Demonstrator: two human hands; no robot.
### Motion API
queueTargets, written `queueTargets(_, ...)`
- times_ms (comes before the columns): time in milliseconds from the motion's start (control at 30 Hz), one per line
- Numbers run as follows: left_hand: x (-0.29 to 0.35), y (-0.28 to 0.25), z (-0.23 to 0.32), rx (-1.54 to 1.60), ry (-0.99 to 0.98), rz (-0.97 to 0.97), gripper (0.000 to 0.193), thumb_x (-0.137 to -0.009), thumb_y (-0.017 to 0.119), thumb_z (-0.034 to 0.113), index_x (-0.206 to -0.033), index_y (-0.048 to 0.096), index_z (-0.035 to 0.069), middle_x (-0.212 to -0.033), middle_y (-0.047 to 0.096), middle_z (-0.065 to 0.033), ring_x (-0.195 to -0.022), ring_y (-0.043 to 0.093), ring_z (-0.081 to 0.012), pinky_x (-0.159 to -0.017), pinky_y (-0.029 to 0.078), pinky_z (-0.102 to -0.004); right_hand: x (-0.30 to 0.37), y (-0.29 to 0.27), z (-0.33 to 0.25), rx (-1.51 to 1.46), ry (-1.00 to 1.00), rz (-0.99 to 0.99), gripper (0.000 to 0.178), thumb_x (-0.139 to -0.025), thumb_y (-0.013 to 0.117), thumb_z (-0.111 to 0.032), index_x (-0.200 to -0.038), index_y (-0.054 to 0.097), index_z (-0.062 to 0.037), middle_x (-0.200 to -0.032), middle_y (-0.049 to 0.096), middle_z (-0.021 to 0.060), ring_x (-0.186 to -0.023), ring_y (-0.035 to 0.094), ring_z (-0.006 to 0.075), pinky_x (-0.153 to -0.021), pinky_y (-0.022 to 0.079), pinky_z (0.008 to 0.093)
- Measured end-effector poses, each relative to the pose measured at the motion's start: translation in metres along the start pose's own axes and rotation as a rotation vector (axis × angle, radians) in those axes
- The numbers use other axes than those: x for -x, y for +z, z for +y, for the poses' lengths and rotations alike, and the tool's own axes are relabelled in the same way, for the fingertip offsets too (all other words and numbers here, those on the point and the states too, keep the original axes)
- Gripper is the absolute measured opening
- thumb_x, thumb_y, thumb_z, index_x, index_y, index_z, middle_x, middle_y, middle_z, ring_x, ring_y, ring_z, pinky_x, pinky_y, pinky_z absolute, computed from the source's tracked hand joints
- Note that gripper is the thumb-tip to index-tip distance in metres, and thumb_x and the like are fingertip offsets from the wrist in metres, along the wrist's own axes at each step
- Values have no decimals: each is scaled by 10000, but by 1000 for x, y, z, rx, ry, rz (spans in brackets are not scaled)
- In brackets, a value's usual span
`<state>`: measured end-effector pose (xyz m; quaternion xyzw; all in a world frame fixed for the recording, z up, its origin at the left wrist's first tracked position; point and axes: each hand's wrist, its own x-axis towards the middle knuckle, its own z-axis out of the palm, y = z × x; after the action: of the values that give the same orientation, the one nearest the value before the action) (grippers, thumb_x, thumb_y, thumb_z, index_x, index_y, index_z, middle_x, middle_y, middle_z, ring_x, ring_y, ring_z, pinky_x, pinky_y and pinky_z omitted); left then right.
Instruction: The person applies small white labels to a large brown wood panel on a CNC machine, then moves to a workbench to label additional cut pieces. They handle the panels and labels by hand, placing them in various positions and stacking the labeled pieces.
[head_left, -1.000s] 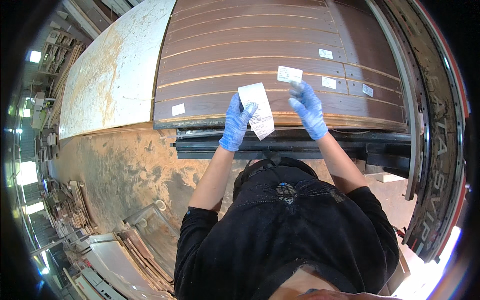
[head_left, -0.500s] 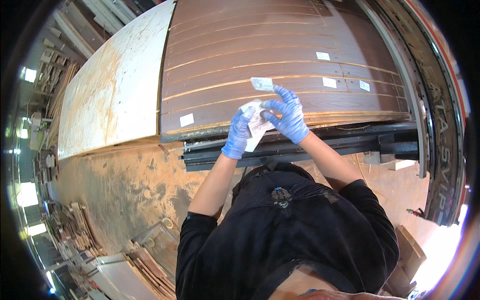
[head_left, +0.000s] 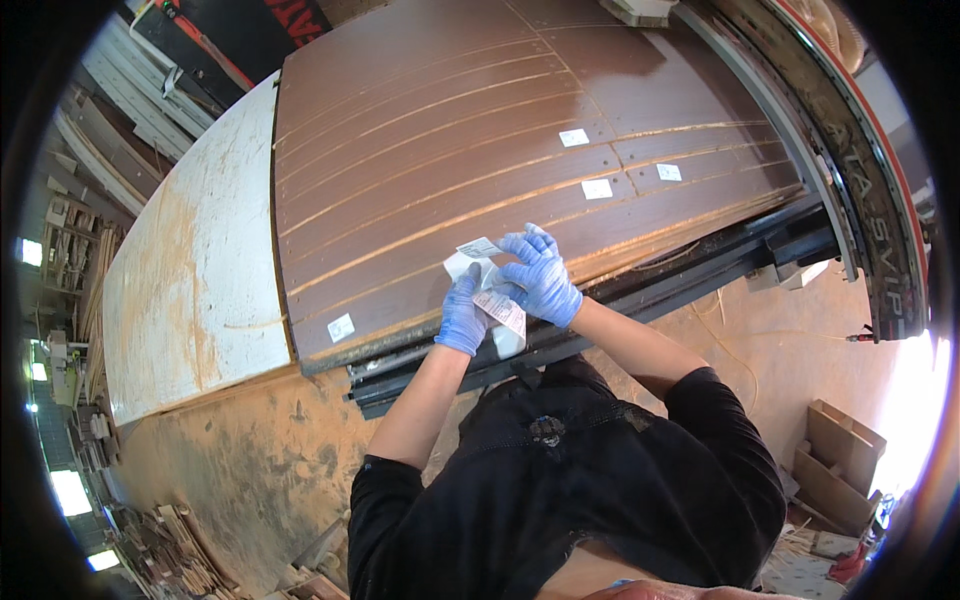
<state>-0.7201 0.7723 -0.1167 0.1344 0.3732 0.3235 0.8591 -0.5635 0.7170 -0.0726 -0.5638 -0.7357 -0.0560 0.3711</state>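
Fingers [head_left: 520,245] of the gloved right hand [head_left: 545,280] pinched a label [head_left: 478,247] off the sheet [head_left: 495,305] in the left hand [head_left: 463,315], its long axis running ten-to-four, above stacked brown panels [head_left: 430,150].

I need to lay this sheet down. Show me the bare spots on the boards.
Free: the white board, and the brown boards above the three small labels. Crowded: the near edge, where left hand and right hand grip the label sheet.

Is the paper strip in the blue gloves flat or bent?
Bent. The paper strip curls between the left hand and right hand.
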Motion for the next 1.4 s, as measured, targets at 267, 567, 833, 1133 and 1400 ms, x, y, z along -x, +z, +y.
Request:
queueTargets(267, -90, -36, -26, -663, 483, 277, 403, -839, 652, 282, -1143, 533, 45, -1001, 603, -60, -881, 567, -154, -756, 479, -298, -62, 18, 218, -51, 552, 49, 185, -711, 699, -312, -826, 668, -171, -1092, 569, 114, -1046, 519, 301, -917, 409, 394)
queueTargets(567, -92, -35, -38, -687, 721, 451, 311, -867, 627, 240, -1066, 584, 6, -968, 616, -36, -852, 545, -105, -750, 454, -261, -123, 70, 351, 279, 664, -206, 158, -733, 638, -357, -849, 679, -257, -1370, 417, 92, -1299, 312, 306, -1071, 170, 482)
queueTargets(833, -95, -42, -37, -925, 847, 479, 281, -866, 621, 210, -1034, 589, -14, -982, 621, -71, -840, 570, -143, -746, 478, -284, -130, 44, 335, 350, 555, -28, 338, -638, 698, -328, -950, 679, -201, -1243, 491, 90, -1132, 445, 275, -933, 300, 481)
queueTargets(1133, -155, 51, -18, -983, 702, 153, 384, -896, 575, 217, -1196, 511, -15, -1091, 597, -86, -973, 560, -173, -852, 454, -321, -21, -92, 367, 318, 770, 441, 287, -716, 696, -305, -963, 671, -163, -1027, 643, 80, -975, 589, 274, -870, 454, 373)
queueTargets(1400, -315, 137, 8, -1643, 977, -114, 489, -876, 573, 230, -1264, 434, -33, -1180, 547, -191, -1059, 543, -290, -921, 405, -374, 131, -249, 514, 348, 1103, 753, 225, -751, 693, -271, -928, 650, -138, -882, 675, 88, -831, 646, 258, -778, 491, 362)
